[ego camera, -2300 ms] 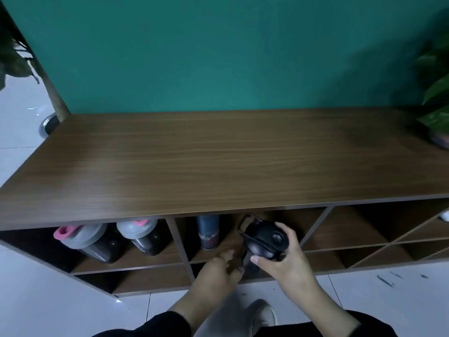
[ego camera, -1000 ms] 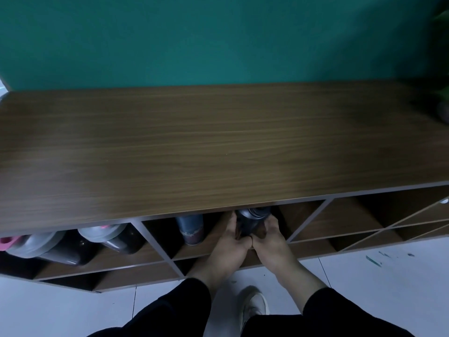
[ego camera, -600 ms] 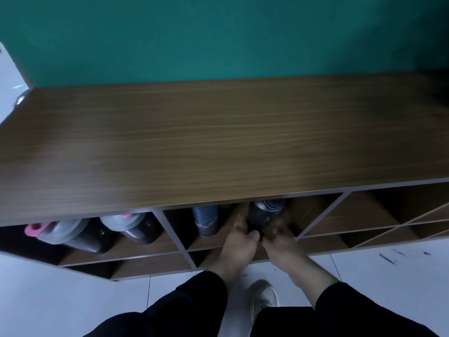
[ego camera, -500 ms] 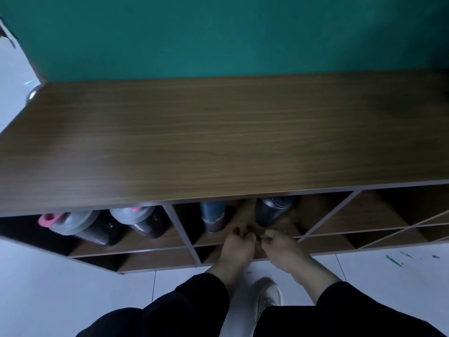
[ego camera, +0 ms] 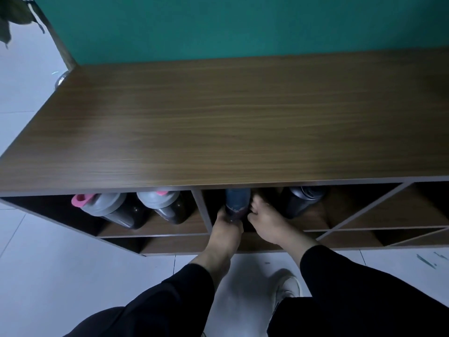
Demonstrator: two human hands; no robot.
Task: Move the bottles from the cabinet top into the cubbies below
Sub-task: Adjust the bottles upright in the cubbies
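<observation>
The brown cabinet top (ego camera: 243, 122) carries no bottles. In the middle cubby a blue bottle (ego camera: 237, 201) stands between both hands: my left hand (ego camera: 226, 223) grips its base and my right hand (ego camera: 263, 218) touches its right side. To their right, a black bottle (ego camera: 302, 199) rests in the same cubby, free of both hands. The left cubby holds two dark shaker bottles with grey lids, one (ego camera: 109, 210) with a pink cap and another (ego camera: 165, 206) beside it. The cabinet's front edge hides every bottle's upper part.
Diagonal-divided cubbies (ego camera: 379, 210) lie to the right, a lower row (ego camera: 184, 244) runs beneath. A teal wall (ego camera: 243, 25) backs the cabinet. White tiled floor (ego camera: 60, 276) and my white shoe (ego camera: 286, 288) are below. Plant leaves (ego camera: 12, 13) hang at the upper left.
Both hands set the black bottle into the middle cubby and let go. They then shifted left onto the blue bottle. The view also panned left.
</observation>
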